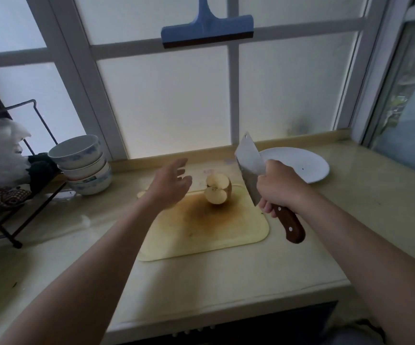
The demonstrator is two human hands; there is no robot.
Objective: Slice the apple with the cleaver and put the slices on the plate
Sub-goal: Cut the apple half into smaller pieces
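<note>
- Right hand (279, 188) is wrapped tight around the wooden handle of the cleaver (250, 160). The blade is tipped up in the air, edge off the board and not touching any fruit.
- Left hand (170, 185) is loose and spread, fingers straight-ish, holding nothing. It hovers just left of the apple and isn't touching it as far as I can tell.
- The apple (217, 189) sits between the two hands on the far part of the cutting board (201, 232), a bit closer to the left hand. Pale flesh faces the camera with a bit of core showing, so it looks like it's been cut into already. I think there are cut lines across it, but it's standing as one lump and it's blurry, so I can't say how many pieces.
- The white plate (303, 163) is just beyond the right hand, partly behind the blade. No slices on it that I can see, only a tiny dark speck.
- My read: early-to-mid stage. Some cutting seems done, but the actual slicing mostly isn't, and none of the plating is.
- Left to do: steady the apple with the left hand, bring the blade down for slices, then carry them past the right hand to the plate.
- Off beyond the left hand there's a stack of bowls (84, 165), not involved.
</note>
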